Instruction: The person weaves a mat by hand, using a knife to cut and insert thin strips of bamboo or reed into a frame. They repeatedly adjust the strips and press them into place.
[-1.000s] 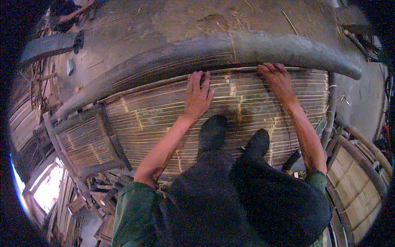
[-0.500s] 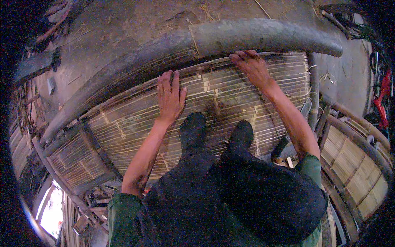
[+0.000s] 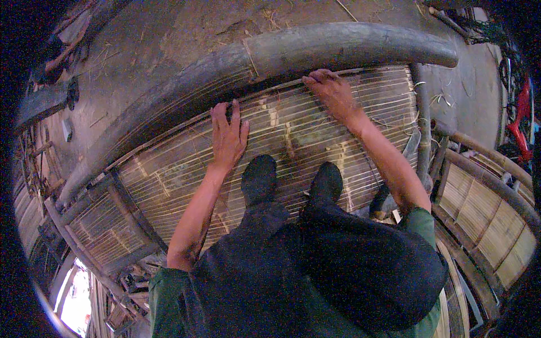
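Observation:
Under my feet lies a long panel of narrow bamboo slats, framed by dark bamboo poles. My left hand rests on the slats with its fingers spread, fingertips at the panel's far edge. Farther right, my right hand has its fingers bent over a bamboo slat along that same edge; its thumb is hidden. A thick grey bamboo pole runs just beyond the edge, with a dark gap between. Both dark-shod feet stand on the slats.
A hand tool with a dark blade lies by the right-hand frame pole. Another slatted bamboo piece stands at the right. Wooden scraps lie at lower left. Something red shows at the far right.
My right hand's fingers are more bent at the edge than before. The left hand stays near the same spot, its fingers slightly wider apart. The whole view has shifted a little.

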`<state>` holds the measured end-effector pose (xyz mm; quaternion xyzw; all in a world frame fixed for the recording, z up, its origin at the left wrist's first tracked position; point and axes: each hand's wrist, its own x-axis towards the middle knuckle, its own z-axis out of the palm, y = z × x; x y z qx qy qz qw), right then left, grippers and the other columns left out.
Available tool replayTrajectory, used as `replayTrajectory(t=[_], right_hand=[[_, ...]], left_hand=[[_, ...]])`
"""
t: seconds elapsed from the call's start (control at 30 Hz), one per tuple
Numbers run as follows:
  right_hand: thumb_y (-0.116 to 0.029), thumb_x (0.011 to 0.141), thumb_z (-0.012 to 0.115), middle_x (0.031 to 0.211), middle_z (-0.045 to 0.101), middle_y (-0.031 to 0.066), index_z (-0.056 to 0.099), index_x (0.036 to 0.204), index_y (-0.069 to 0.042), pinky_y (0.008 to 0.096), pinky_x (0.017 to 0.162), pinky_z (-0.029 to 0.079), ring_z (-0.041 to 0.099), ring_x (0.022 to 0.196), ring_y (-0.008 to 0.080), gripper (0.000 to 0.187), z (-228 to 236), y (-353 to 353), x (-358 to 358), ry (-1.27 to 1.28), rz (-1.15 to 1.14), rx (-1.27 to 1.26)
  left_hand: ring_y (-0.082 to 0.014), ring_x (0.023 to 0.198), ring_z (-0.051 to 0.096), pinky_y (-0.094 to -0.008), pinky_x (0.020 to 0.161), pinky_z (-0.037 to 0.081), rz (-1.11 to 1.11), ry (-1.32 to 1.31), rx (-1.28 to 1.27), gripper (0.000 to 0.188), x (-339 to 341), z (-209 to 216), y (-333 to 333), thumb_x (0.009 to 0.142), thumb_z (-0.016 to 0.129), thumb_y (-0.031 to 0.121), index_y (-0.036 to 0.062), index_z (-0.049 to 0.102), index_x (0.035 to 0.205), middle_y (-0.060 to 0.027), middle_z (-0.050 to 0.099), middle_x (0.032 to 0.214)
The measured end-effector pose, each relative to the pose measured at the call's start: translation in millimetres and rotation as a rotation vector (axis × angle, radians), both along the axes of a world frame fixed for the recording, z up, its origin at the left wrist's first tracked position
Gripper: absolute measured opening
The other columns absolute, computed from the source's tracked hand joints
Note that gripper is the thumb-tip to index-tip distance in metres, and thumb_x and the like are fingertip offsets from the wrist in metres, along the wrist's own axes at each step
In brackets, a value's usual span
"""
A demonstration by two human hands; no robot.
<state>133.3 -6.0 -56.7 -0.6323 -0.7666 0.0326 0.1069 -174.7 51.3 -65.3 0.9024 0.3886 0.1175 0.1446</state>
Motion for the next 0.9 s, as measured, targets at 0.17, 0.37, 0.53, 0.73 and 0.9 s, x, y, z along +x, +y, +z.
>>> replayTrajectory(t=[0.17, 0.37, 0.53, 0.73, 0.9], right_hand=[[-0.012, 0.079, 0.052, 0.114, 0.057, 0.0094, 0.055, 0.121, -0.01, 0.0411, 0.091, 0.046, 0.053, 0.11, 0.0307, 0.041, -13.5, -14.1, -10.3, 0.053, -0.049, 0.067], [-0.012, 0.081, 0.049, 0.119, 0.057, 0.011, 0.053, 0.123, -0.009, 0.0422, 0.097, 0.043, 0.051, 0.113, 0.0315, 0.043, -13.5, -14.3, -14.4, 0.04, -0.062, -0.017], [-0.009, 0.078, 0.05, 0.114, 0.057, 0.0139, 0.051, 0.123, -0.004, 0.0386, 0.098, 0.042, 0.052, 0.112, 0.0313, 0.045, -13.7, -17.9, -18.5, -0.001, -0.074, 0.062], [-0.011, 0.081, 0.048, 0.114, 0.059, 0.0121, 0.054, 0.12, -0.005, 0.0365, 0.098, 0.043, 0.053, 0.112, 0.0293, 0.04, -13.1, -15.0, -18.0, 0.112, -0.108, 0.072], [-0.011, 0.082, 0.057, 0.114, 0.059, 0.0108, 0.056, 0.119, -0.008, 0.0371, 0.094, 0.046, 0.054, 0.111, 0.0287, 0.037, -8.1, -23.8, -6.7, 0.273, -0.255, 0.063]], left_hand=[[-0.0429, 0.121, 0.035, -0.0537, 0.107, 0.025, 0.012, 0.058, 0.03, 0.054, 6.0, 4.7, 1.6, 0.089, 0.054, 0.022, -0.0006, 0.038, 0.135, -0.0255, 0.036, 0.128], [-0.0428, 0.121, 0.035, -0.0518, 0.108, 0.024, 0.023, 0.107, 0.037, 0.054, 4.1, 2.1, 1.4, 0.089, 0.053, 0.025, -0.0003, 0.038, 0.135, -0.025, 0.038, 0.128], [-0.0409, 0.125, 0.034, -0.0487, 0.108, 0.026, -0.059, 0.092, -0.035, 0.057, 43.5, 7.5, -20.8, 0.087, 0.055, 0.024, 0.0006, 0.037, 0.136, -0.021, 0.038, 0.135], [-0.0353, 0.127, 0.036, -0.0436, 0.108, 0.029, -0.232, -0.007, -0.077, 0.061, 127.3, -0.9, -20.0, 0.084, 0.057, 0.019, -0.0031, 0.035, 0.136, -0.0191, 0.038, 0.137], [-0.0359, 0.126, 0.037, -0.0433, 0.107, 0.03, -0.261, 0.02, -0.006, 0.06, 132.3, -7.9, -21.4, 0.087, 0.054, 0.023, -0.0032, 0.034, 0.137, -0.0199, 0.037, 0.138]])
